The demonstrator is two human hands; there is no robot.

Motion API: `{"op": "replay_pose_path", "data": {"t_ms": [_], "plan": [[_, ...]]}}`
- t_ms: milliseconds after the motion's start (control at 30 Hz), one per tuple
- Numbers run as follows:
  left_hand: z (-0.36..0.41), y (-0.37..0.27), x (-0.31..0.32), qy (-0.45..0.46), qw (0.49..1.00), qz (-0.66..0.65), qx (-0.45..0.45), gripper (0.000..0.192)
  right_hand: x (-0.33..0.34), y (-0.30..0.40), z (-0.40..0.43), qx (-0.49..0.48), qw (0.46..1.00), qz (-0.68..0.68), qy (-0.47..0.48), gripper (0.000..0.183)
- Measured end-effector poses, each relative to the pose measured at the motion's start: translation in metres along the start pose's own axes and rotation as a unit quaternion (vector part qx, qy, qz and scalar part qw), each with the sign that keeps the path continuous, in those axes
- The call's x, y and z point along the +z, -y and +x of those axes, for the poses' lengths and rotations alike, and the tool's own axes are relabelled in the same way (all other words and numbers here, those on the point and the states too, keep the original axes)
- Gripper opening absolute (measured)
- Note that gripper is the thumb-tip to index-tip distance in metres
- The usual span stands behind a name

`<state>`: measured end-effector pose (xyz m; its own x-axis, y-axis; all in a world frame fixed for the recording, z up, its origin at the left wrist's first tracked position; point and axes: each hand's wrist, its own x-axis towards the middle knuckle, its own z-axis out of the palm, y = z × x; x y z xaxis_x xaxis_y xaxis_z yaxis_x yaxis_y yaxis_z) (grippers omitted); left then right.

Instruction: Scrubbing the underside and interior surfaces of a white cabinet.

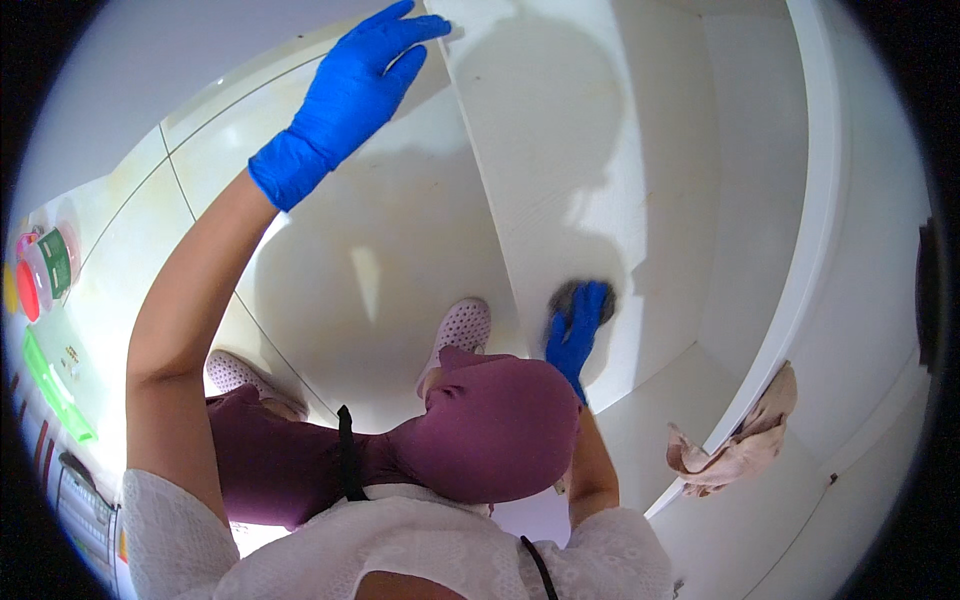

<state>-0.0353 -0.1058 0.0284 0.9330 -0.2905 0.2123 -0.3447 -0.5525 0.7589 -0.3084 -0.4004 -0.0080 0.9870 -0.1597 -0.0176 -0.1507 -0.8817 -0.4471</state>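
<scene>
My left hand [356, 94], in a blue glove, reaches to the top of the view with its fingers apart and nothing in it. Its fingertips are at the edge of a white shelf board [525, 135]; whether they touch it I cannot tell. Farther down the same board, my right hand [576, 330], gloved in blue too, rests on a dark round scouring pad [559, 300]. The fingers lie over the pad and press it to the white surface. Part of the pad is hidden under them. Shadows fall across the board.
A beige cloth [750, 442] hangs over a white upright edge [814, 187] at the right. My shoes [465, 326] stand on the tiled floor [360, 202]. At the far left are a plastic tub [56, 262] with a green label and a bright green strip [56, 386].
</scene>
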Motion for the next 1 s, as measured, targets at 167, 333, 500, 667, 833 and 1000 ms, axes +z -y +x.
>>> {"op": "replay_pose_path", "data": {"t_ms": [167,333,500,667,833,1000], "plan": [[0.003,-0.026,-0.013,-0.022,0.999,-0.012,0.028,0.029,0.015,0.023,0.011,-0.133,0.986,0.008,0.102,0.041],[0.002,-0.026,-0.027,-0.041,0.998,0.021,0.033,0.028,0.071,0.107,0.195,-0.322,0.946,-0.008,-0.033,0.034],[0.005,-0.027,-0.05,-0.107,0.994,-0.022,0.023,0.026,0.086,0.182,0.283,-0.375,0.906,-0.156,-0.121,0.032],[0.001,-0.038,-0.054,-0.086,0.994,0.03,0.061,0.026,0.08,0.136,0.233,-0.343,0.919,-0.185,-0.048,0.034],[0.002,-0.042,-0.042,-0.058,0.994,0.0,0.094,0.027,0.041,0.046,0.055,-0.271,0.944,-0.185,0.034,0.038],[-0.002,-0.045,-0.032,-0.004,0.995,0.011,0.097,0.027,-0.008,-0.008,-0.14,0.187,0.975,0.096,0.072,0.045]]}}
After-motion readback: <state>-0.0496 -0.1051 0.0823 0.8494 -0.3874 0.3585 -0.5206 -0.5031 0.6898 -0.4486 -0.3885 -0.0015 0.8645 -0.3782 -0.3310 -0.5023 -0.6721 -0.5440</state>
